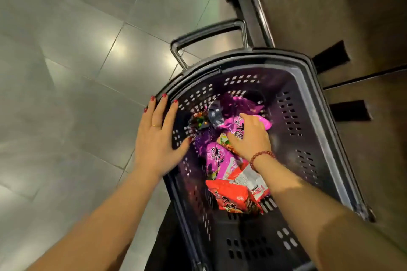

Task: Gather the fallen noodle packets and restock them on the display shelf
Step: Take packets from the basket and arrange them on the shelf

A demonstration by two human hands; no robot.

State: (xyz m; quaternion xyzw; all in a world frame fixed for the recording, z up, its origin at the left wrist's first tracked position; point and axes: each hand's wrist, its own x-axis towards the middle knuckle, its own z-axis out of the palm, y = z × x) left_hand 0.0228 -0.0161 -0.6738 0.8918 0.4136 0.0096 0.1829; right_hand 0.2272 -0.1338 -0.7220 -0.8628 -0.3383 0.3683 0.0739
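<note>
Right hand (250, 138) is gripping a pink packet (234, 125) under its fingers, down in the basket (293, 121). Left hand (157, 138) is lying flat on the rim (176, 91). The packet looks light, crinkly and slippery, so pinching across its middle seems safest.

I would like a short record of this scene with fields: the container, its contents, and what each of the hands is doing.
container: dark perforated plastic basket, standing on grey tiled floor
contents: red plastic noodle packet nearest the person; pink ones beyond it
left hand: rests flat on the basket's left rim, fingers straight
right hand: inside the basket, grips a pink plastic noodle packet
</note>
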